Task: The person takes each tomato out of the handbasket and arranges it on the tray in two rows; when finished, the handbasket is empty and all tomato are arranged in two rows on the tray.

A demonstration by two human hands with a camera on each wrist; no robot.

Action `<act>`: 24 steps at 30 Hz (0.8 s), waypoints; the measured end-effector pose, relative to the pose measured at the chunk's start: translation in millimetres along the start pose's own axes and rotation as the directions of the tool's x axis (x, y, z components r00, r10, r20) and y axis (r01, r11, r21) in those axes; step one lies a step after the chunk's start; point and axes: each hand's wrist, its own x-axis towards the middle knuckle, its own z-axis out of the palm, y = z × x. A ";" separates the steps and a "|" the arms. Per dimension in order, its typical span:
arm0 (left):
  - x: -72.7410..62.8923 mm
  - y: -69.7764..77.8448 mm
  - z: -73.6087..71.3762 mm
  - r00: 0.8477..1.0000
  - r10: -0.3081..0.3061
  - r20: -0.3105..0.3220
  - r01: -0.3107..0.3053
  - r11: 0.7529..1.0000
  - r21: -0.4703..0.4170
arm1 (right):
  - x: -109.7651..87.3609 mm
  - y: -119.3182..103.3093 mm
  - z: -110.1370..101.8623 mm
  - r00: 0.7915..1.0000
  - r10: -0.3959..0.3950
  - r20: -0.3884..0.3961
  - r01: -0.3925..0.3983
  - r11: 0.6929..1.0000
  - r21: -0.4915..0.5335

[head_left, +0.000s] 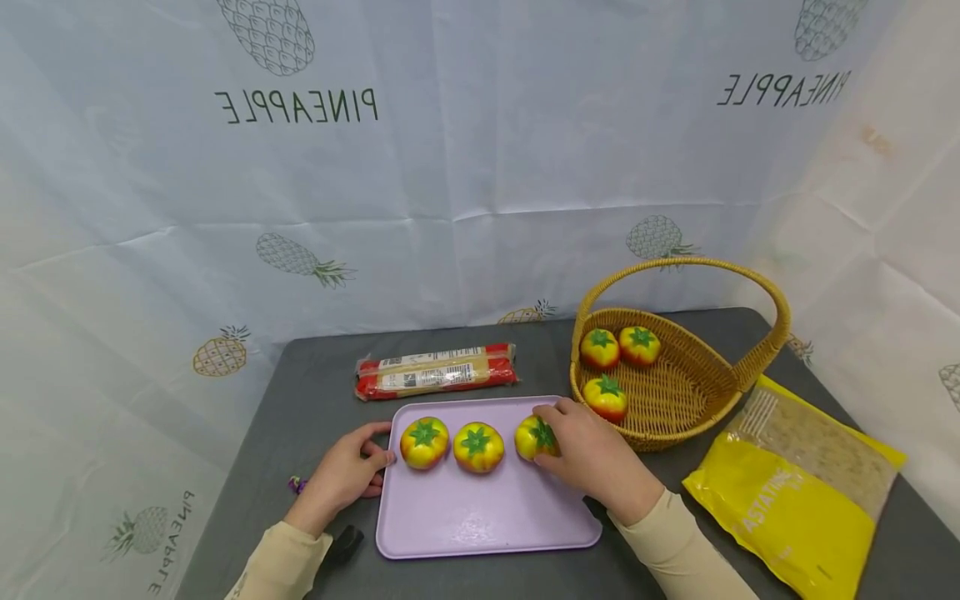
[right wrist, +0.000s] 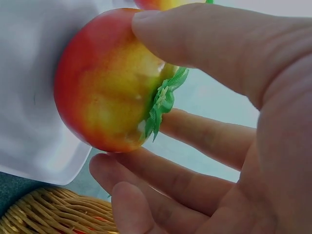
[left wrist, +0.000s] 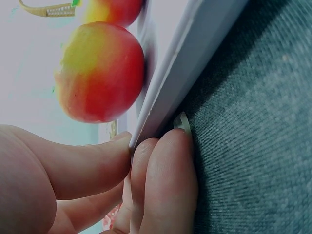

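Observation:
A lilac tray [head_left: 487, 517] lies on the dark table with a row of red-yellow artificial tomatoes along its far half. My left hand [head_left: 347, 468] pinches the tray's left rim [left wrist: 168, 80], thumb above and fingertips below. At the tray's right end, my right hand [head_left: 588, 450] holds the rightmost tomato [right wrist: 105, 92], with the thumb on one side and fingers on the other. The left tomato [head_left: 424, 443] and the middle tomato [head_left: 478, 448] sit untouched, green leaves up. Three more tomatoes, one of them the front tomato [head_left: 605, 400], lie in the wicker basket [head_left: 682, 383].
Behind the tray lies a red-ended pasta packet [head_left: 435, 371]. The basket's tall handle [head_left: 772, 308] arches up at the back right, near my right hand. A yellow pasta bag [head_left: 795, 500] lies at the right. A small black object [head_left: 347, 543] is beside my left wrist.

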 end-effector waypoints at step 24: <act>1.9 0.2 -0.7 1.000 -0.005 0.005 0.005 1.000 0.019 | -0.1 0.6 -12.0 1.000 -0.009 -0.015 0.009 0.999 0.044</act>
